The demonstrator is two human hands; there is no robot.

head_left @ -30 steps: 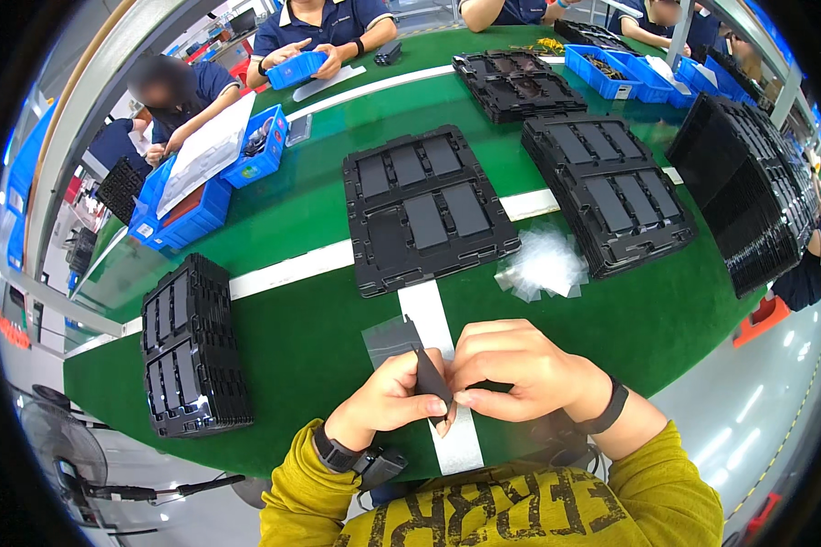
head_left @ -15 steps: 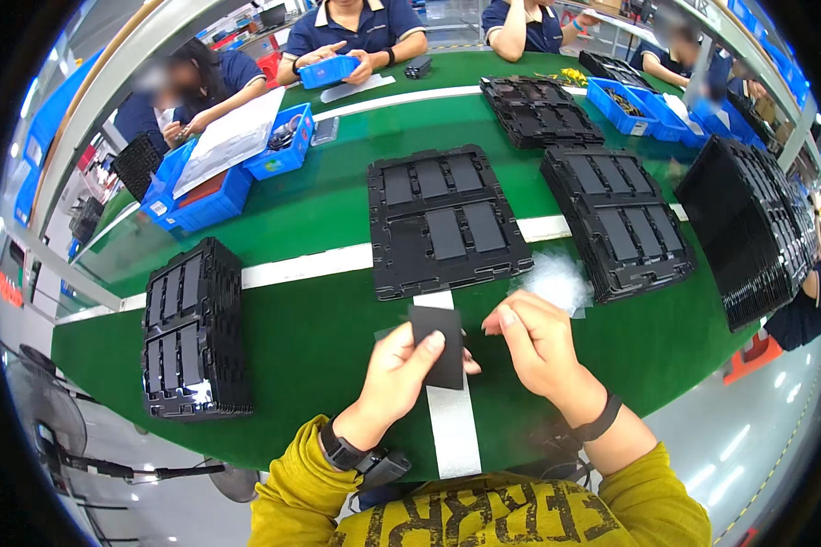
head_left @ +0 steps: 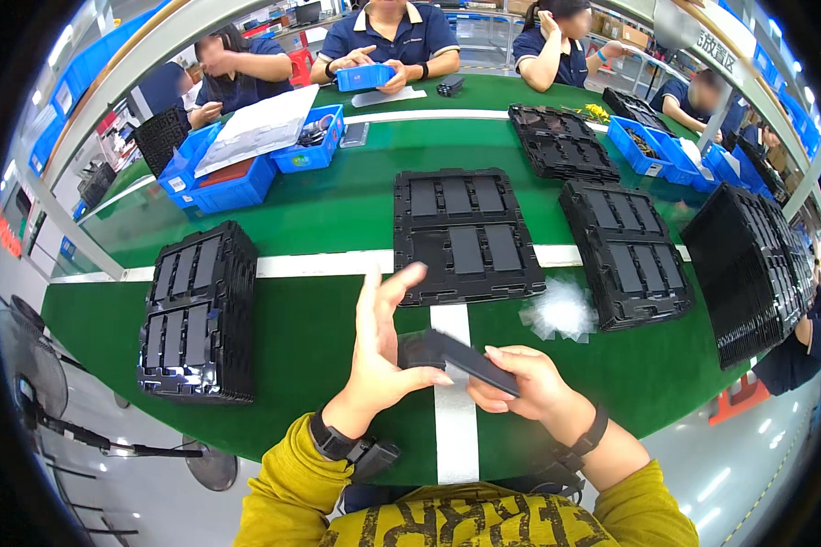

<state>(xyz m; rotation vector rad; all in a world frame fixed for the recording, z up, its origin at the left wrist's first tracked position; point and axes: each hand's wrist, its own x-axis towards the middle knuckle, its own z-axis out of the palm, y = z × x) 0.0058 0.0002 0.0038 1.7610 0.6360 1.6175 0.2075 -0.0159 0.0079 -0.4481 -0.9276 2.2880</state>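
Note:
My right hand [head_left: 534,383] grips one end of a flat black rectangular piece [head_left: 479,363], tilted over the white strip of the green table. My left hand [head_left: 371,356] is open beside it, fingers spread and thumb pointing at the piece. A dark, see-through patch [head_left: 417,350], perhaps film, shows between left thumb and piece; blur hides whether the hand touches it. Beyond my hands lies a black moulded tray [head_left: 424,273] with dark grey rectangular pieces in its slots; its lower left slot holds none. A pile of clear film squares [head_left: 559,312] lies right of this tray.
Stacked filled black trays stand at left [head_left: 196,314] and right [head_left: 625,255], with a tall tray stack [head_left: 748,273] at the far right edge. Blue bins [head_left: 237,187] sit far left. Across the table, a co-worker holds a blue box [head_left: 365,77]; others sit nearby.
The black piece has passed from my left hand to my right and now tilts. My left hand has opened, fingers spreading upward. The head view has shifted slightly.

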